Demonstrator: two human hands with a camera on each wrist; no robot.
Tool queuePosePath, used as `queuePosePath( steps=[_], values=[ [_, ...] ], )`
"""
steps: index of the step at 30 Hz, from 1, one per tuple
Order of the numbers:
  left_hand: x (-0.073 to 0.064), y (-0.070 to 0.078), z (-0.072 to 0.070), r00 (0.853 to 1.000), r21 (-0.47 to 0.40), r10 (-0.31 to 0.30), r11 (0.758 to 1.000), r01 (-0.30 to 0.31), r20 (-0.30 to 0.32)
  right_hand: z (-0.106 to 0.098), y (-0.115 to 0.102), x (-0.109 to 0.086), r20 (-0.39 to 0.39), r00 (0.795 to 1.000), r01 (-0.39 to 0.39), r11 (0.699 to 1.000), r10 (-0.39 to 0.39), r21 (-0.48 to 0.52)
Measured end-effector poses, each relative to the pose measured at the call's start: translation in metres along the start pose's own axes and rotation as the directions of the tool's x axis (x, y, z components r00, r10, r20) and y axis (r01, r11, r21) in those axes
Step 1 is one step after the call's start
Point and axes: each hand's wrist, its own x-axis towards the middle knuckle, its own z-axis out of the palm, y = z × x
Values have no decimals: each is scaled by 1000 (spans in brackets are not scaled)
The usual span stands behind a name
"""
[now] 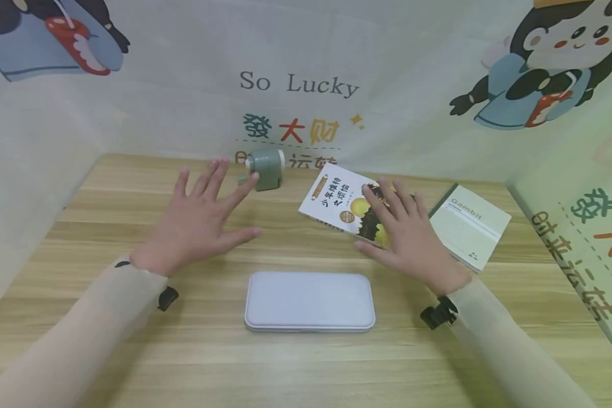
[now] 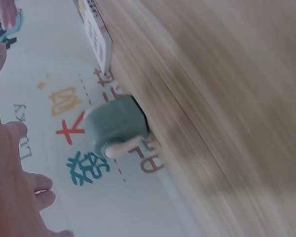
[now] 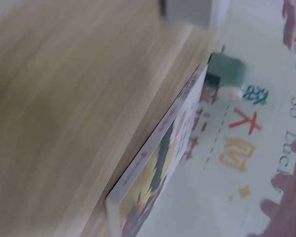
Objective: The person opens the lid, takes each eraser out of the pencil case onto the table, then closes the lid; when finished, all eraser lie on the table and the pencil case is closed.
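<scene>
My left hand [image 1: 196,226] is held with straight, spread fingers over the left part of the table, holding nothing. Its fingertips overlap the edge of a small green crank pencil sharpener [image 1: 266,173] in the head view; the left wrist view shows the sharpener [image 2: 119,123] apart from the fingers. My right hand [image 1: 410,241], also spread and holding nothing, covers part of a white paperback book [image 1: 331,195] with a yellow and dark picture. Between and nearer than both hands lies a pale lavender flat case [image 1: 310,300], lid down. The right wrist view catches the book [image 3: 158,153] edge-on.
A pale green notebook [image 1: 476,221] marked "Gambit" lies right of the book, partly behind my right hand. Printed cloth [image 1: 306,51] hangs behind and at both sides of the wooden table [image 1: 306,368]. Dark bands with small devices [image 1: 438,313] sit on both wrists.
</scene>
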Motion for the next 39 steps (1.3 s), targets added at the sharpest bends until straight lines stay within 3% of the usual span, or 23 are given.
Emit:
queuePosePath(
  steps=[4,9,13,17,20,23,28,39],
  values=[
    [-5,9,-2,999,-30,43,999,-42,2,-3,-14,-3,101,992,65,993,-75,93],
    [-12,20,0,992,-116,95,990,-85,84,-2,-32,-11,200,971,93,981,-127,170],
    [-17,28,3,973,-201,156,972,-122,167,3,-43,-17,232,955,154,978,-184,142],
    [-22,38,7,951,-218,214,962,-166,221,9,-53,-22,264,936,206,971,-231,120],
    [-26,47,11,935,-227,257,953,-203,244,11,-60,-26,309,924,198,973,-225,116],
    [-32,54,15,922,-264,273,943,-201,273,12,-67,-30,350,912,189,976,-214,106],
    [-39,61,21,916,-294,251,943,-158,313,15,-74,-34,360,904,217,973,-232,82],
    [-45,76,24,902,-243,310,940,-242,300,20,-91,-34,295,913,318,944,-281,-85]
  ],
)
